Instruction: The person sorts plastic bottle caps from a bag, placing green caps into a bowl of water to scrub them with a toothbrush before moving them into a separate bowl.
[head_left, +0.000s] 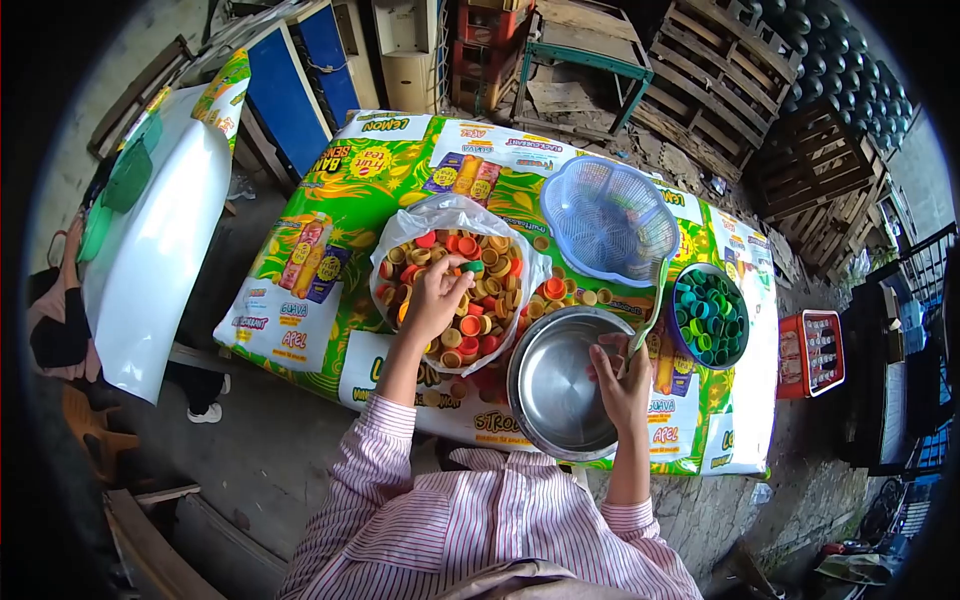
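My left hand (436, 300) is over a clear plastic bag (385, 240) filled with red, orange and yellow-brown bottle caps (468, 326). Its fingers are pinched at a green bottle cap (472, 267). My right hand (624, 384) is closed on a long, light green plastic utensil (657, 308), whose exact kind I cannot make out. That hand is above the right side of a steel bowl (550, 365), which has no caps in it. To its right stands a dark-rimmed bowl (741, 350) of green bottle caps (708, 318).
A blue plastic basket (610, 222) stands behind the steel bowl on the printed table cover (330, 350). Several loose caps (590, 298) lie between the bag and bowls. A red crate (810, 352) is beyond the right edge. Another person (65, 320) is at a white table (165, 240) at left.
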